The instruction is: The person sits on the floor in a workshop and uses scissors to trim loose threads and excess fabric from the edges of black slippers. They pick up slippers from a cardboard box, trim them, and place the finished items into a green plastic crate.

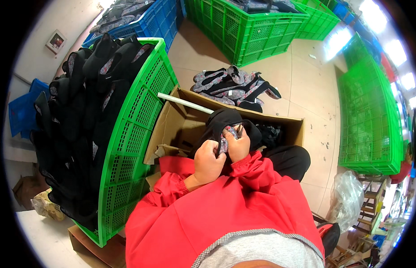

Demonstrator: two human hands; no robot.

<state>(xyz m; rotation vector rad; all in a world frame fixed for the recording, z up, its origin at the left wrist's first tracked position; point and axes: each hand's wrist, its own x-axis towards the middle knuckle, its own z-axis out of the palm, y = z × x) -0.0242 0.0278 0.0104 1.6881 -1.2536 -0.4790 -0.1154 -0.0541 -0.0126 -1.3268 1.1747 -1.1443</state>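
A black cloth shoe upper [221, 119] with a flowered lining lies over my lap, above an open cardboard box [174, 123]. My left hand [207, 161] is closed with its thumb and fingers pinching the near edge of the upper. Close beside it, my right hand [238, 144] grips the flowered lining, and a small dark pointed tool, seemingly thread snips [240, 130], sticks up from its fingers. Much of the tool is hidden by the hand. A white stick [185, 103] lies across the box's far left corner.
To my left stands a green crate [135, 120] heaped with black uppers [82, 116]. Beyond the box, a pile of flowered uppers [232, 87] lies on the floor. More crates stand behind: one blue [161, 24], one green [248, 38]. Another green crate [371, 116] and a clear plastic bag [346, 196] are right.
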